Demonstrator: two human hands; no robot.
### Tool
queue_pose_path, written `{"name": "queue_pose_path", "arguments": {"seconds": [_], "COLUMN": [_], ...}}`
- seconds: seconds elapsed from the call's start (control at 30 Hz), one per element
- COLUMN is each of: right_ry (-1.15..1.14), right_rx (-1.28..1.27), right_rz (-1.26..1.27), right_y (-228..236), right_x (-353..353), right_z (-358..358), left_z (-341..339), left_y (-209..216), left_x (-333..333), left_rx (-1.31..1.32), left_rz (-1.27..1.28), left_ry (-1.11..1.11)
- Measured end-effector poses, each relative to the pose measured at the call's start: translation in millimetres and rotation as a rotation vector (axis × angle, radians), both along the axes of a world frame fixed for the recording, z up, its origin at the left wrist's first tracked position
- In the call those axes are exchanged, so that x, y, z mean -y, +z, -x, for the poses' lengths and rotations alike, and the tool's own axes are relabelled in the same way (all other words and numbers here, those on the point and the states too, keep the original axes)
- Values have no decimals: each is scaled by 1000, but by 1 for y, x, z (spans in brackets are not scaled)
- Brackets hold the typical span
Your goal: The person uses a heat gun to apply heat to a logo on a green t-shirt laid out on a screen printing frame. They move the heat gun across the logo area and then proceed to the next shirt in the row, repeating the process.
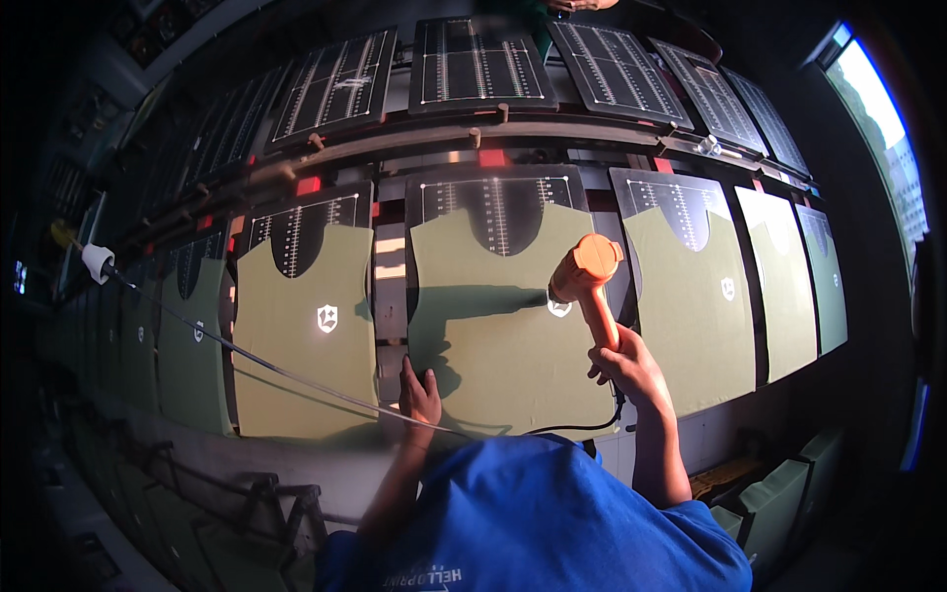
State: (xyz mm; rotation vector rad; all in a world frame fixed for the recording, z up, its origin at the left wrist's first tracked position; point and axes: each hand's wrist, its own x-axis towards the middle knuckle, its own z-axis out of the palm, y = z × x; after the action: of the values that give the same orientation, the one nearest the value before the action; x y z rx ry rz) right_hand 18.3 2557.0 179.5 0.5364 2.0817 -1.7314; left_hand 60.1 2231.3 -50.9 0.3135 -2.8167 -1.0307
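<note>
My right hand [629, 367] is wrapped round the handle of an orange heat gun [596, 259]. The gun's nozzle is over a white shield print [559, 306] on an olive green shirt panel [503, 380], partly hiding it. That panel lies flat on a dark marked board [454, 189], with the neckline cut-out showing the board. At the panel's lower left edge is my left hand [420, 397], fingers stretched and thumb apart, holding nothing; whether it touches the board I cannot tell. Shadows of the gun and hand fall across the fabric.
More boards with printed green panels stand left [306, 365] and right [691, 326]. Behind a long rail [395, 138] runs another row of marked boards [483, 69]. A grey cable [266, 365] stretches from a white plug-like fitting [98, 263] to my waist. Another person's hand [582, 5] shows at the top.
</note>
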Motion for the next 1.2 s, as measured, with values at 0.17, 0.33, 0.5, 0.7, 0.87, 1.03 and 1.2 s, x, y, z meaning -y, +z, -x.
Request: {"name": "queue_pose_path", "arguments": {"seconds": [0.17,0.33,0.5,0.7,0.87,1.03,1.2], "right_ry": [13,18,7,-5,-34,-65,-66], "right_rx": [20,56,42,41,19,23,10], "right_rz": [28,18,41,32,15,34,65], "right_y": [1,3,5,7,5,3,1], "right_x": [-3,-5,-6,-2,-2,-7,-15], "right_z": [-4,-8,-12,-18,-25,-30,-29], "left_z": [1,1,1,0,1,3,1], "left_y": [3,-2,-4,-3,0,2,-7], "left_x": [0,1,1,1,1,0,1], "left_rx": [20,10,34,52,68,70,10], "left_rz": [-16,-4,-5,-12,-9,-7,0], "left_ry": [5,14,23,21,16,20,17]}}
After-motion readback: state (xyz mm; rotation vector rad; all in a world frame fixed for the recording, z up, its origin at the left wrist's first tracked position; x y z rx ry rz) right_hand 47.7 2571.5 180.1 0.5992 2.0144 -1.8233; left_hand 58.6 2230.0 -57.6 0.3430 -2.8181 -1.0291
